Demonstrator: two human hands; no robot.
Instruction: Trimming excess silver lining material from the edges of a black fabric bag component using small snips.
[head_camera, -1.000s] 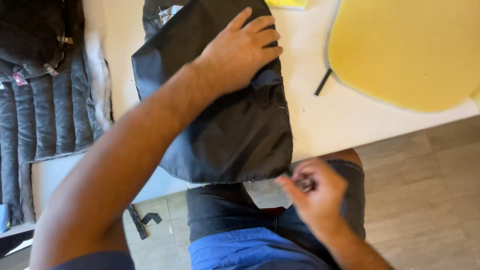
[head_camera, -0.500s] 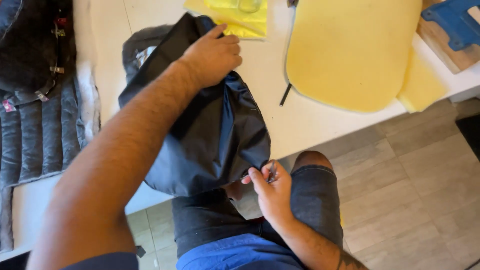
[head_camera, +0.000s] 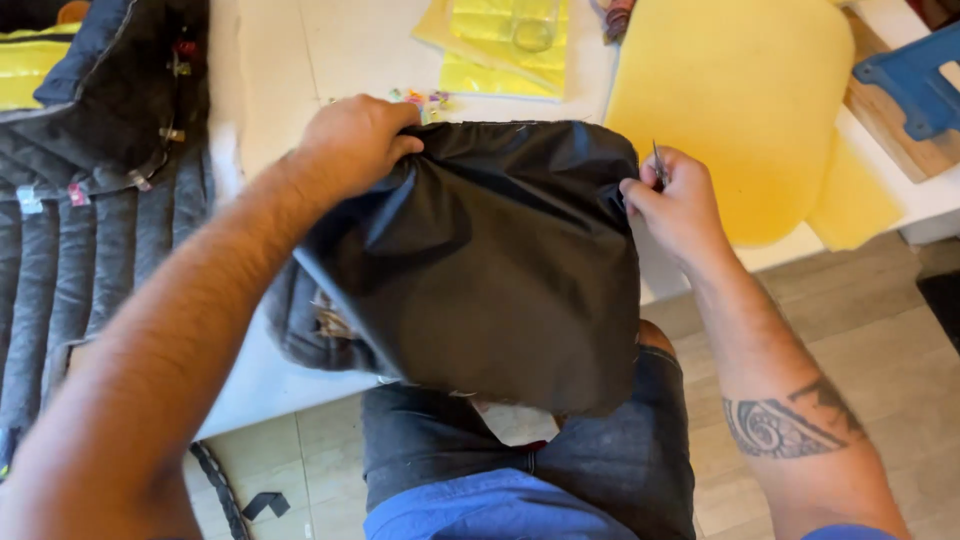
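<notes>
A black fabric piece hangs over the front edge of the white table, stretched between both hands. My left hand grips its upper left corner, fingers closed into the cloth. My right hand pinches the upper right edge and also holds a thin metal tool that sticks up between the fingers. The lower part of the fabric drapes over my lap.
A grey quilted padded cover with dark trim lies at the left. A yellow foam sheet lies at the right, yellow plastic bags at the back. A blue object rests on a wooden block at far right. Below is tiled floor.
My right hand rose from my lap to the fabric's right edge with the tool. The black fabric has been turned and spread wider between both hands.
</notes>
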